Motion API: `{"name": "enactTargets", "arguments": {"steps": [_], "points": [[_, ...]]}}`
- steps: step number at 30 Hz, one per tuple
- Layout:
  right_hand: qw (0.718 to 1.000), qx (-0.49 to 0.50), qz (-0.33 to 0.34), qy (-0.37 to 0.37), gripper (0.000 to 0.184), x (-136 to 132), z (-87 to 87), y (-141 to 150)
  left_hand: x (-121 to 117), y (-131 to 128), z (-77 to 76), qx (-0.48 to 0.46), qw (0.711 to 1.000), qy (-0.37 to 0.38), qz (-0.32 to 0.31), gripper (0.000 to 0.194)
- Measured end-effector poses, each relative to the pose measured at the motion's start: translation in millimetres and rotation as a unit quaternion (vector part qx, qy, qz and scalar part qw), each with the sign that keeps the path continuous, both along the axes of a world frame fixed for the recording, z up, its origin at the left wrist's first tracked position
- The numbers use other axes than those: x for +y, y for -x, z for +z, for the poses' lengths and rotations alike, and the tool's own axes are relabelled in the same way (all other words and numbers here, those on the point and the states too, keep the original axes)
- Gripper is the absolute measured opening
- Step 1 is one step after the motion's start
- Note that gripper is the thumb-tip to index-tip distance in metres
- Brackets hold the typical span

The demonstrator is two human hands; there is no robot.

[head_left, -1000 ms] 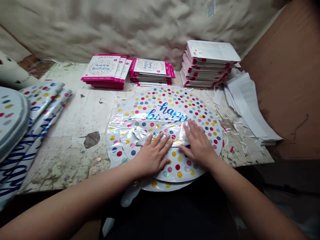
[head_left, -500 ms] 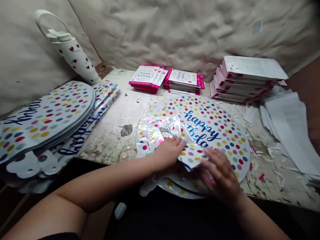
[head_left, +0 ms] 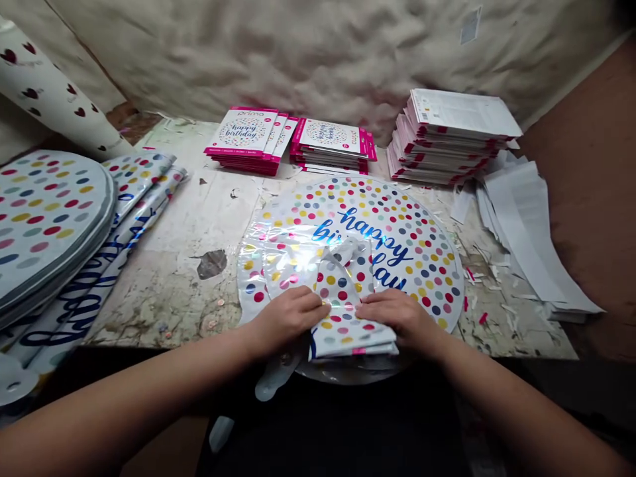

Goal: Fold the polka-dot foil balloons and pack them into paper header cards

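Two hands press a folded polka-dot foil balloon.

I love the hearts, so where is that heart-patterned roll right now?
In the head view, the heart-patterned roll leans at far left, just behind the polka-dot foil balloons.

The round foil balloon is white, scattered with pink, yellow, teal, grey and navy dots around shiny blue script. The balloon packets have magenta edges, and the paper tube bears dark red hearts.
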State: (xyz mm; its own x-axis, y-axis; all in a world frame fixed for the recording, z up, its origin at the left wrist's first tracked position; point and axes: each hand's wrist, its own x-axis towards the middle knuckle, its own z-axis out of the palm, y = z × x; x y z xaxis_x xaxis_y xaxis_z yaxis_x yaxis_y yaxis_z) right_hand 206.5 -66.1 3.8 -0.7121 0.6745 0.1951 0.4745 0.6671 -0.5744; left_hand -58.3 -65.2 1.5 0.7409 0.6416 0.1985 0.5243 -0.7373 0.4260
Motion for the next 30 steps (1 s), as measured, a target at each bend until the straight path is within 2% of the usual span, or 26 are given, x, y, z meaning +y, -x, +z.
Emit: {"name": "enactTargets", "arguments": {"steps": [2, 5, 6, 8, 12, 14, 16, 17, 19, 20, 22, 24, 26, 27, 29, 30], "points": [[0.986, 0.022, -0.100, 0.132, 0.019, 6.8, 1.3, 1.5, 5.6, -0.8, 7.7, -0.011, 0.990, 0.121, 0.074, 0.025], [0.929, 0.042, -0.230, 0.287, 0.019, 23.2, 2.1, 8.6, 25.6, -10.8, 19.3, 0.010, 0.934, 0.291, 0.206, 0.027], [0.912, 0.046, -0.261, 0.313, 0.020, 29.1, 2.0, 11.8, 33.0, -15.2, 21.9, 0.018, 0.918, 0.316, 0.240, 0.031], [0.890, 0.042, -0.311, 0.331, 0.023, 39.3, 1.4, 17.7, 45.8, -23.1, 24.8, 0.029, 0.903, 0.328, 0.276, 0.038], [0.877, 0.003, -0.363, 0.314, 0.029, 49.7, 0.3, 24.7, 56.2, -27.7, 27.1, 0.055, 0.894, 0.358, 0.265, 0.039], [0.877, -0.012, -0.370, 0.308, 0.028, 51.7, 0.6, 25.9, 54.4, -24.8, 27.2, 0.066, 0.901, 0.332, 0.271, 0.037], [0.877, -0.028, -0.372, 0.303, 0.027, 53.4, 1.8, 25.9, 49.9, -20.6, 24.5, 0.044, 0.941, 0.195, 0.273, 0.036], [0.877, -0.035, -0.372, 0.301, 0.027, 53.9, 2.7, 25.6, 47.2, -18.6, 21.6, 0.028, 0.963, 0.108, 0.245, 0.037], [0.879, -0.051, -0.372, 0.294, 0.027, 53.3, 5.5, 25.1, 42.2, -15.6, 13.2, 0.024, 0.990, -0.020, 0.136, 0.039], [0.878, -0.057, -0.374, 0.293, 0.026, 51.9, 7.3, 25.4, 40.6, -14.7, 8.1, 0.045, 0.995, -0.041, 0.077, 0.041], [0.882, -0.072, -0.392, 0.251, 0.023, 46.5, 11.0, 28.3, 40.0, -14.4, -1.9, 0.112, 0.993, -0.027, 0.015, 0.047], [0.905, -0.092, -0.396, 0.128, 0.034, 39.8, 12.6, 34.3, 43.5, -15.6, -9.2, 0.161, 0.987, 0.001, 0.016, 0.056], [0.929, -0.130, -0.345, -0.012, 0.045, 35.5, 10.1, 41.5, 50.3, -17.3, -11.2, 0.181, 0.983, 0.027, 0.014, 0.063], [0.938, -0.159, -0.305, -0.047, 0.049, 35.2, 7.1, 44.5, 54.2, -17.7, -9.7, 0.183, 0.982, 0.041, 0.011, 0.068], [0.944, -0.220, -0.245, -0.025, 0.061, 38.2, -1.4, 47.7, 60.9, -16.5, -1.2, 0.164, 0.983, 0.074, 0.034, 0.084], [0.940, -0.244, -0.237, 0.003, 0.069, 40.9, -6.1, 47.8, 62.8, -14.7, 5.5, 0.133, 0.984, 0.099, 0.069, 0.091]]}}
